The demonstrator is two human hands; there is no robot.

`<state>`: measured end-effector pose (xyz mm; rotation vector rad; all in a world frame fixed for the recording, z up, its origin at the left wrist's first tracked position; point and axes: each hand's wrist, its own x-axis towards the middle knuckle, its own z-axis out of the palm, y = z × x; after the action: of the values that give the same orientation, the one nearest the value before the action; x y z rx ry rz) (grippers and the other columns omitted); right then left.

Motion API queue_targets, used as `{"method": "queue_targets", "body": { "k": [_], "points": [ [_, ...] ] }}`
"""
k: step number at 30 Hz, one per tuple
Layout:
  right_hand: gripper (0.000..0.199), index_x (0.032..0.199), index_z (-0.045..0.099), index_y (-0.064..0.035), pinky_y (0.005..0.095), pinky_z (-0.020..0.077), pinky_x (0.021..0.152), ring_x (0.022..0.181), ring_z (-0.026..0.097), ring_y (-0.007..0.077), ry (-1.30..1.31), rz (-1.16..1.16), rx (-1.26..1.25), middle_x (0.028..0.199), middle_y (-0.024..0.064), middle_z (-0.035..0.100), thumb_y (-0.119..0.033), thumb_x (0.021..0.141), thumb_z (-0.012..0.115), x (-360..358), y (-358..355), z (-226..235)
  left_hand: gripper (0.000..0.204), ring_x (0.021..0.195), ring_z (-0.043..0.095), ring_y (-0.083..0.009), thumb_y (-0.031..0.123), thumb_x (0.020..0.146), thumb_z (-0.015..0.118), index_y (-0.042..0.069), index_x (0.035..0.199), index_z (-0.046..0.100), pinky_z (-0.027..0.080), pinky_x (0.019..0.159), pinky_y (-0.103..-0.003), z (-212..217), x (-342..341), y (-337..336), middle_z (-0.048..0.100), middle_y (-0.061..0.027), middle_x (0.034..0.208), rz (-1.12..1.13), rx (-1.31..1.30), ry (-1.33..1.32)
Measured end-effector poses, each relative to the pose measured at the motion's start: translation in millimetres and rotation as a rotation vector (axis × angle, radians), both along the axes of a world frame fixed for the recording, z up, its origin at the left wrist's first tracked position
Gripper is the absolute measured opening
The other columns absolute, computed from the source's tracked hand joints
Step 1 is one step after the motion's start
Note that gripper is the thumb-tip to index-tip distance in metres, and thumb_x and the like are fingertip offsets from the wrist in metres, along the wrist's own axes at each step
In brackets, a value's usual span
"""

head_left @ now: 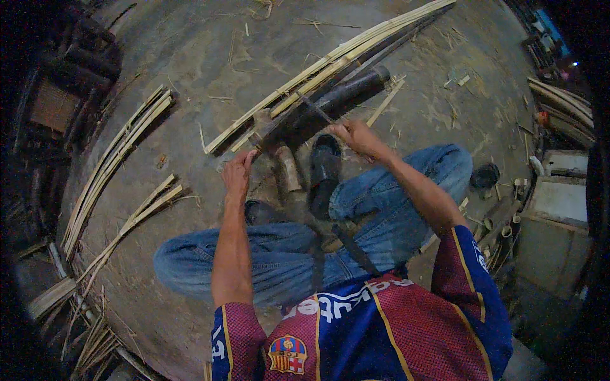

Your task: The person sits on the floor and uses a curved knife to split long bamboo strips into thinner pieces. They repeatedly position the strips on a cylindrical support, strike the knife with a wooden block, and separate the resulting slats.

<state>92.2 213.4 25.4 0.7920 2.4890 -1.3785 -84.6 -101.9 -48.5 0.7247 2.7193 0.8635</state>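
Observation:
My right hand is closed around the handle of a knife, its blade slanting up and left across a thick dark tube. To the left, my left hand is pinched near the tube's near-left end, with fingertips on what looks like the end of a thin strip. Just below the tube a short round piece of wood lies between my feet. Behind the tube runs a long bundle of pale split bamboo strips.
More bamboo strips lie at the left, with a shorter bunch nearer me. My dark shoe is close to the tube. Shavings litter the floor. Cut bamboo tubes and a pale box stand at the right.

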Motion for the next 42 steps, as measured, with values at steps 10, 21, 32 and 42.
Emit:
{"method": "queue_targets", "body": {
  "k": [10,21,32,42],
  "points": [
    [0.047,0.100,0.056,0.0000,0.0493,0.0503,0.068,0.083,0.062,0.0427,0.104,0.097,0.469,0.087,0.0245,0.063,-0.046,0.089,0.057,-10,-59,-34,0.040,0.088,0.062,-0.0411,0.044,0.089,0.059,0.009,0.105,0.069,0.048,0.077,-0.046,3,11,4,0.067,-0.0211,0.094,-0.093,-0.061,-0.027],
    [0.050,0.082,0.060,-0.0011,0.0345,0.0493,0.058,0.062,0.059,0.0196,-0.006,-0.114,-0.327,0.067,0.0079,0.058,-0.051,0.088,0.058,6,-73,-37,0.037,0.083,0.062,-0.0400,0.040,0.088,0.061,0.006,0.103,0.067,0.048,0.073,-0.046,1,11,6,0.066,-0.0201,0.087,-0.103,-0.010,-0.158],
    [0.054,0.088,0.058,-0.0007,0.0342,0.0469,0.051,0.057,0.058,0.0184,0.010,-0.256,-0.614,0.068,0.0072,0.057,-0.054,0.091,0.053,-19,-84,-33,0.034,0.057,0.055,-0.0210,0.034,0.087,0.065,0.000,0.080,0.063,0.041,0.057,-0.037,7,-7,6,0.061,-0.0117,0.063,-0.140,0.075,-0.291],
    [0.049,0.098,0.061,-0.0051,0.0510,0.0490,0.073,0.085,0.062,0.0428,0.176,0.241,0.546,0.084,0.0215,0.065,-0.052,0.088,0.056,-24,9,-20,0.039,0.054,0.056,-0.0183,0.038,0.091,0.061,0.001,0.076,0.061,0.044,0.053,-0.036,5,-59,-63,0.059,-0.0092,0.061,-0.398,-0.398,-0.544]
  ]
}}
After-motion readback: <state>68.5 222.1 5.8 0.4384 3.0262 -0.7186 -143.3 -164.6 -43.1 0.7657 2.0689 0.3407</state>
